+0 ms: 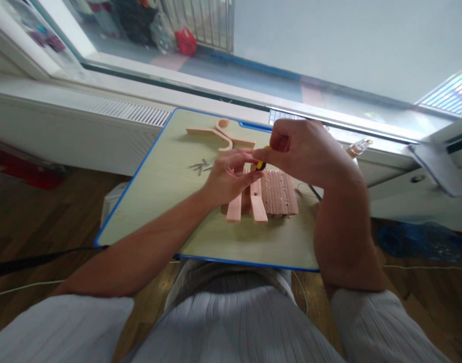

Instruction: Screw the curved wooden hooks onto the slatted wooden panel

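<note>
My right hand (306, 151) is closed, pinching the yellow upper end of a small yellow-and-black screwdriver (261, 165), its wrist bent over. The thumb and fingers of my left hand (225, 179) close around the lower end; the tip is hidden. Just below lie two pale wooden strips with angled ends, a left strip (234, 209) and a right strip (258, 205) with a dark hole. Both rest on a brown ridged wooden board (280, 191) with several small holes. Beyond my left hand are two hook-shaped wooden pieces (205, 132) and several loose screws (199, 165).
The small table (151, 174) has a pale top and a blue edge. A window frame and white sill (140, 83) run along its far side. At the right, a clear-handled brush (359, 147) lies on the sill. A blue plastic bag (420, 242) is on the floor.
</note>
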A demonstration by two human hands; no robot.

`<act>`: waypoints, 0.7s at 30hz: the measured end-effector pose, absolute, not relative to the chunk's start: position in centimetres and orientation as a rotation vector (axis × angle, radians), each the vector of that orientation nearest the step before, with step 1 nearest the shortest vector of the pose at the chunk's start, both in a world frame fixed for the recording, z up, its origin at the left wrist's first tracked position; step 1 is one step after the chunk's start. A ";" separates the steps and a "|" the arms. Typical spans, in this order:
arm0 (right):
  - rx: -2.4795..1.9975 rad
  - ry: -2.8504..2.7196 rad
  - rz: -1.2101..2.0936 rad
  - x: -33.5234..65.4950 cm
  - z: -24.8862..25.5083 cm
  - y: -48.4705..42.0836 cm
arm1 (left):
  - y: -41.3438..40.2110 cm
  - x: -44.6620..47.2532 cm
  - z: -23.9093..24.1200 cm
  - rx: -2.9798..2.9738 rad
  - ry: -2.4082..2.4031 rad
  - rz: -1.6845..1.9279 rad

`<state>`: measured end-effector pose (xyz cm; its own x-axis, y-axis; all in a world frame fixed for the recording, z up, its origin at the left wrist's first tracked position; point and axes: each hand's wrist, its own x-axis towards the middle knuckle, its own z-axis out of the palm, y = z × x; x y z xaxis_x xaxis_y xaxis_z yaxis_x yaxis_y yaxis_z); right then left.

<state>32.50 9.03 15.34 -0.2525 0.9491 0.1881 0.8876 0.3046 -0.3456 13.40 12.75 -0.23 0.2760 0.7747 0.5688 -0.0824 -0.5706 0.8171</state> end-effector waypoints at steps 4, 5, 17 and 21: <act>-1.511 -2.326 0.423 33.2 15.9 8.7 | 12.8 13.4 -0.2 1.744 0.598 1.395; -1.484 -2.349 0.436 33.2 16.0 8.6 | 12.9 13.4 -0.3 1.750 0.592 1.395; -1.693 -2.305 0.264 32.9 15.9 8.8 | 13.1 13.2 -0.7 1.867 0.650 1.388; -1.715 -2.264 0.267 32.9 15.9 8.8 | 12.9 12.9 -0.4 1.937 0.686 1.356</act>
<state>32.86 8.82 15.87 -0.2506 0.9611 0.1162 0.9077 0.2750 -0.3170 12.92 12.92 -0.36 0.3229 0.7359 0.5952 0.0433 -0.6397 0.7674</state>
